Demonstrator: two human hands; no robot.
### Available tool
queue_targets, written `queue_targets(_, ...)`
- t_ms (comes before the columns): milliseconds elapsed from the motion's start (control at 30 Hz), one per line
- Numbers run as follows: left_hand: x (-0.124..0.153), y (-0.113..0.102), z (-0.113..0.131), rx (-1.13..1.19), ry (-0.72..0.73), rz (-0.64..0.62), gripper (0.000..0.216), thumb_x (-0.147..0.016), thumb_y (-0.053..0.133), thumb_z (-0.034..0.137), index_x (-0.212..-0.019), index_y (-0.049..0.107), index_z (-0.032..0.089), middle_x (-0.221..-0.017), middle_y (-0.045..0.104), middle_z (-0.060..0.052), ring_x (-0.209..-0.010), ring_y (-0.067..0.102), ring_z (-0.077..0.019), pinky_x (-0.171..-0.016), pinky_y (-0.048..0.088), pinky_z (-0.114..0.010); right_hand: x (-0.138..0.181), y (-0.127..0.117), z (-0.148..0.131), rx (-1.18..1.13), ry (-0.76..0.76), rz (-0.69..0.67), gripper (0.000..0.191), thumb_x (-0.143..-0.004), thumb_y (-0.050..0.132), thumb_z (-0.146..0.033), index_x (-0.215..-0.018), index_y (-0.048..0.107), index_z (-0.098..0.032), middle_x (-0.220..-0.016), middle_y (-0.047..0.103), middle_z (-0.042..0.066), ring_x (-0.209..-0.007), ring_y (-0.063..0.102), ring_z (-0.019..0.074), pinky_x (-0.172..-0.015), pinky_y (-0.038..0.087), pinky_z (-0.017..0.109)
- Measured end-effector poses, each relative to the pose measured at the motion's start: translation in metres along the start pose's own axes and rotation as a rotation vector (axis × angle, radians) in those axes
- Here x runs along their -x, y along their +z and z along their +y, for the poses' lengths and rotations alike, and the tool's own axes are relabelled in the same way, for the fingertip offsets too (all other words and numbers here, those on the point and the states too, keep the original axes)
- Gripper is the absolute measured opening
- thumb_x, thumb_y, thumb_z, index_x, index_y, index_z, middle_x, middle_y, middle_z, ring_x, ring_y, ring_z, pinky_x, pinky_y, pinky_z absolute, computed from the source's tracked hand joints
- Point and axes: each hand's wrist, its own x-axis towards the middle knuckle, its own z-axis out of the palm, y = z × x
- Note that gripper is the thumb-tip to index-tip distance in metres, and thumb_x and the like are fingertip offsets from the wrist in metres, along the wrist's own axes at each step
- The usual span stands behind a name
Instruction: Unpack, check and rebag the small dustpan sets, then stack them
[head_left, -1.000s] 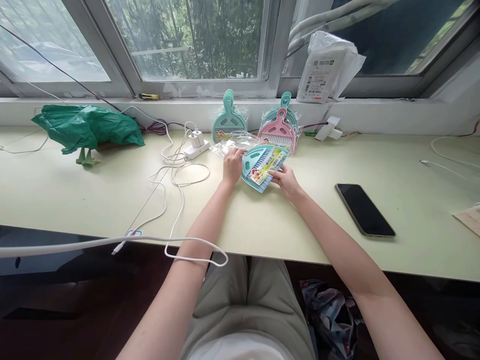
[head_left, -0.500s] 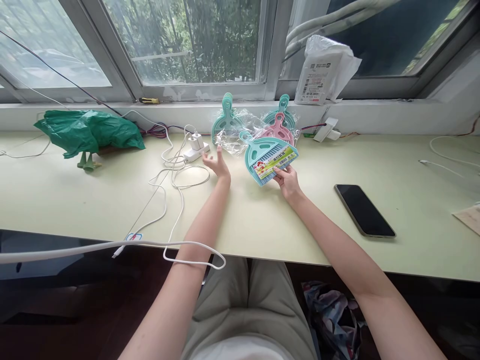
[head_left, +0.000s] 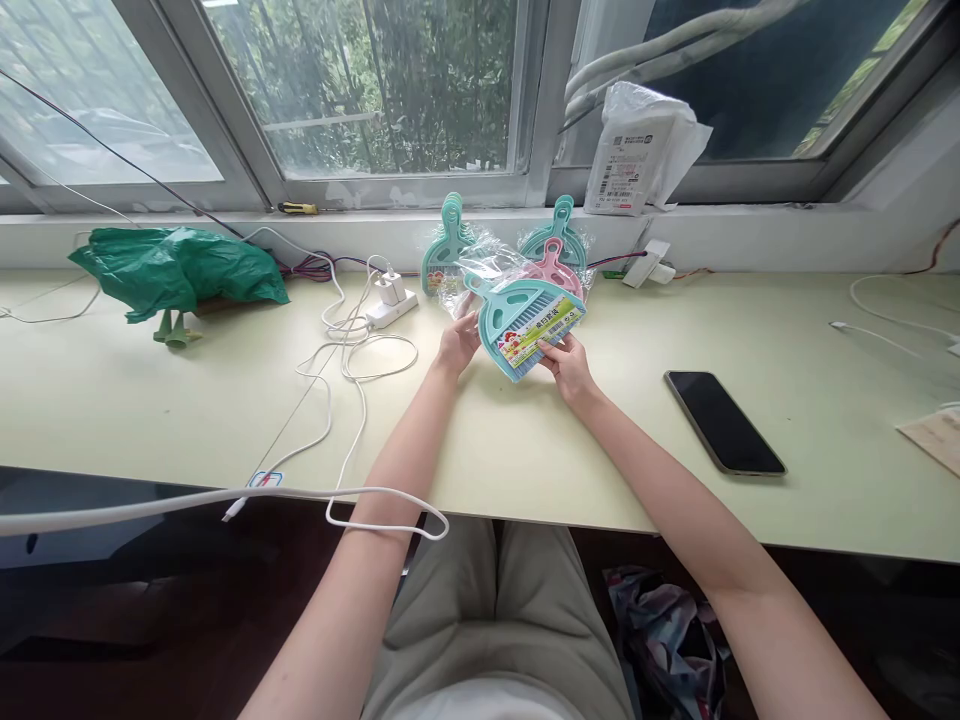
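Note:
A small teal dustpan-and-brush set (head_left: 525, 318) with a colourful paper label is held up over the pale green desk (head_left: 525, 440). My right hand (head_left: 568, 366) pinches its lower edge at the label. My left hand (head_left: 457, 340) grips its left side, next to a crinkled clear plastic wrapper (head_left: 484, 268). Behind it, more sets lean against the window ledge: a teal one (head_left: 444, 245) on the left, and a pink one (head_left: 556, 262) in front of another teal one (head_left: 559, 225).
A black phone (head_left: 724, 421) lies on the desk to the right. White charger cables (head_left: 349, 350) and a plug (head_left: 390, 295) sprawl on the left, with a green plastic bag (head_left: 176, 270) further left. A white parcel (head_left: 637, 150) stands on the sill.
The set was lifted off the desk. My left hand let go and swung out to the left, then came back onto the set's left side. My right hand has kept its hold.

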Motion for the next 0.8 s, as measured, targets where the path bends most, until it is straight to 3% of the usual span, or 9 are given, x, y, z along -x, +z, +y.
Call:
queue_targets(133,0.004,0.004,0.002,0.004,-0.028,-0.138,0.068,-0.081,0.057,0.021,-0.146,0.04,0.029,-0.1,0.073,0.001,-0.088,0.069,-0.0147,-0.096,0.05,-0.034,-0.004,-0.003,0.001,-0.018,-0.037,0.047,0.036,-0.065,0.079,-0.026,-0.095,0.059,-0.024,-0.1,0.071,0.0,-0.098,0.068,0.0175,-0.092,0.059,0.037)
queue_targets(233,0.003,0.008,-0.001,-0.01,-0.062,-0.145,0.069,-0.08,0.059,0.018,-0.145,0.04,0.03,-0.107,0.072,0.001,-0.094,0.069,-0.0148,-0.1,0.049,-0.035,-0.005,-0.004,0.001,-0.018,-0.051,0.07,0.036,-0.066,0.078,-0.027,-0.096,0.058,-0.024,-0.102,0.07,0.001,-0.1,0.068,0.0177,-0.093,0.058,0.037)
queue_targets(367,0.0,0.008,-0.008,0.007,-0.077,-0.119,0.05,-0.084,0.059,0.023,-0.134,0.054,0.025,-0.11,0.072,-0.001,-0.104,0.067,-0.0162,-0.101,0.049,-0.033,-0.005,-0.004,0.0,-0.008,-0.038,0.05,0.038,-0.065,0.08,-0.028,-0.096,0.058,-0.024,-0.101,0.07,0.001,-0.099,0.068,0.018,-0.093,0.058,0.038)
queue_targets(533,0.004,0.009,-0.01,-0.065,-0.198,-0.238,0.033,-0.081,0.067,0.029,-0.112,0.067,0.016,-0.104,0.074,-0.005,-0.103,0.068,-0.021,-0.102,0.048,-0.037,-0.005,-0.003,0.002,0.012,-0.019,-0.01,0.038,-0.062,0.083,-0.031,-0.091,0.06,-0.023,-0.099,0.072,0.0,-0.097,0.069,0.018,-0.092,0.058,0.039)
queue_targets(800,0.012,0.021,-0.009,-0.11,-0.252,-0.302,0.035,-0.084,0.065,0.034,-0.114,0.066,0.015,-0.115,0.071,-0.01,-0.112,0.065,-0.0237,-0.106,0.045,-0.041,-0.007,-0.004,0.004,-0.015,-0.053,0.079,0.034,-0.067,0.08,-0.028,-0.094,0.06,-0.022,-0.107,0.071,0.003,-0.104,0.067,0.0185,-0.094,0.057,0.038)
